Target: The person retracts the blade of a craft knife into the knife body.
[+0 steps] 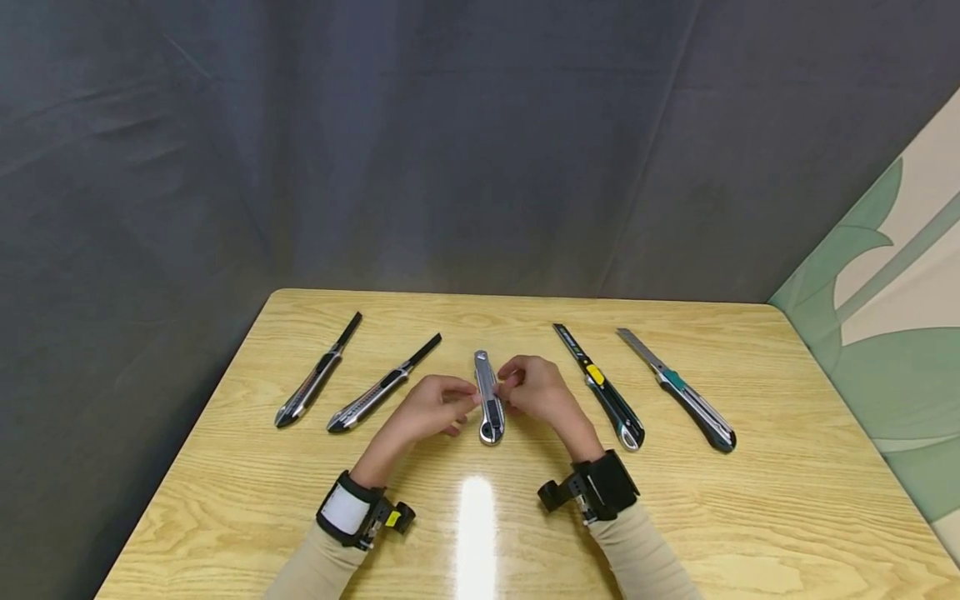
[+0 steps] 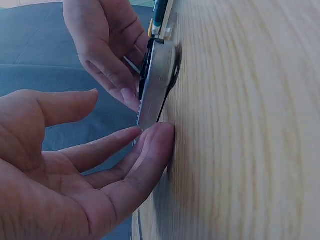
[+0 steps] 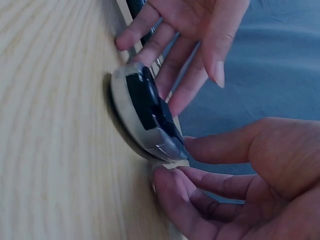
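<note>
A silver utility knife (image 1: 482, 372) with a black slider lies on the table between the two hands, its rounded black-and-silver end toward the person. My left hand (image 1: 429, 408) is at its left side, fingers extended and thumb raised off it; in the left wrist view the fingertips (image 2: 161, 134) touch the knife's edge close to the tabletop. From the right, my right hand (image 1: 542, 390) pinches the knife's side, with the thumb (image 3: 220, 149) on its upper face and the fingers low beside it. The knife's underside is hidden.
Two silver-and-black utility knives (image 1: 309, 388) (image 1: 378, 395) lie to the left. On the right are a dark knife with a yellow slider (image 1: 595, 374) and one with a teal slider (image 1: 675, 380). The wooden table (image 1: 765, 517) ends at a dark curtain (image 1: 480, 167).
</note>
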Available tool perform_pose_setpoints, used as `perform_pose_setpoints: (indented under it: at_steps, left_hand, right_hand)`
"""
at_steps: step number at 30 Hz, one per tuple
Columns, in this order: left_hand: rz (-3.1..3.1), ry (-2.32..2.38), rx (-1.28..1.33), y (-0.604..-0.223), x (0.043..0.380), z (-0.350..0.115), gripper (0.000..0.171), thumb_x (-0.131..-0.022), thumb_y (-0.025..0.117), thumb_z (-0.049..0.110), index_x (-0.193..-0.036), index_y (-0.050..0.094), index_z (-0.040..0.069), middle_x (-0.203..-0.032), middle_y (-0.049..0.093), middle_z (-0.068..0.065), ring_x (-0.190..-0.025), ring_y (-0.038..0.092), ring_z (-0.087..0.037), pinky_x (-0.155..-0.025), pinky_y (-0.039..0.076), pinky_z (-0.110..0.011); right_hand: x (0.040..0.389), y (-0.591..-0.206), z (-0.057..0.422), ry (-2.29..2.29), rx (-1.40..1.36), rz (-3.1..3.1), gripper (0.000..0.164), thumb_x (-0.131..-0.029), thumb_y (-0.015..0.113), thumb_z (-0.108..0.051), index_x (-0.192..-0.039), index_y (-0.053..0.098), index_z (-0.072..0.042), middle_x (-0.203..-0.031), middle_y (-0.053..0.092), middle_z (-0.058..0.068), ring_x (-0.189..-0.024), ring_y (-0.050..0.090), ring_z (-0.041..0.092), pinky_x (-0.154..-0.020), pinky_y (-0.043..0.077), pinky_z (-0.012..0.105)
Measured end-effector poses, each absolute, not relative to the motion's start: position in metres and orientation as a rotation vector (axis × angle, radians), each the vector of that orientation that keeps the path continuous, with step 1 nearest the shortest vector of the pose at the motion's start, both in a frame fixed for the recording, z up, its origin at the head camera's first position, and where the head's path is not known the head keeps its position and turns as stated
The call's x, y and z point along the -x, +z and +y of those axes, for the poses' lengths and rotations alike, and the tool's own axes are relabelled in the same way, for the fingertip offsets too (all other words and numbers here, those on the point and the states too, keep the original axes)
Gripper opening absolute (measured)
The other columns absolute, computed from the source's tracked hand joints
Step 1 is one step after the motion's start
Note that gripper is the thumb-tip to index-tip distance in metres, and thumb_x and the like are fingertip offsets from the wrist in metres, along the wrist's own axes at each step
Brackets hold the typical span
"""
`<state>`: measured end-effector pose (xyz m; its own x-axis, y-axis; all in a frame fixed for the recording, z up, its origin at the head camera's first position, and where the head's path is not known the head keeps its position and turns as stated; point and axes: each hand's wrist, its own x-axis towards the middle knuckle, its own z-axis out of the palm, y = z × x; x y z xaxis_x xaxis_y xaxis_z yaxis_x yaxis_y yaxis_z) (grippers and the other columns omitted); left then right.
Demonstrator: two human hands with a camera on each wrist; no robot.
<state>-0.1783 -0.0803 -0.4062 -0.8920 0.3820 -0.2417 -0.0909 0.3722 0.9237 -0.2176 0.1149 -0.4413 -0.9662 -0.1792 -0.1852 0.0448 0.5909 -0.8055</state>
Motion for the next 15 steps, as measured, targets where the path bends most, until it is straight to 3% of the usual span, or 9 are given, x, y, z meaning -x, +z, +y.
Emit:
perform_pose_setpoints:
  at_steps: [8,12,15]
  left_hand:
    - [2.234,1.565,-0.24,-0.437,0.192,-0.087,0.043,-0.093,0.06,0.024,-0.125,0.056,-0.004,-0.117,0.063,-0.023,-0.089,0.062,-0.036,-0.071,0.061,-0.051]
    - [2.26,1.557,-0.239,-0.441,0.193,-0.089,0.041,-0.092,0.06,0.026,-0.125,0.058,0.001,-0.115,0.064,-0.018,-0.087,0.062,-0.032,-0.068,0.062,-0.046]
    - [2.271,1.55,-0.233,-0.441,0.192,-0.089,0.04,-0.092,0.06,0.027,-0.124,0.059,0.003,-0.113,0.064,-0.016,-0.086,0.062,-0.03,-0.067,0.062,-0.043]
  right_hand:
    - [0.223,-0.427,0.145,-1.12,0.132,2.834,0.029,-0.084,0.069,-0.027,-0.107,0.067,-0.009,-0.087,0.069,0.008,-0.065,0.059,0.016,-0.055,0.051,0.031]
    - [0.224,-0.42,0.168,-1.063,0.095,2.906,0.031,-0.087,0.066,-0.029,-0.11,0.066,-0.008,-0.089,0.068,0.009,-0.07,0.058,0.019,-0.06,0.049,0.034]
    - [0.226,-0.419,0.185,-1.069,0.049,2.929,0.03,-0.088,0.065,-0.028,-0.109,0.066,-0.007,-0.09,0.067,0.012,-0.066,0.055,0.021,-0.056,0.045,0.033]
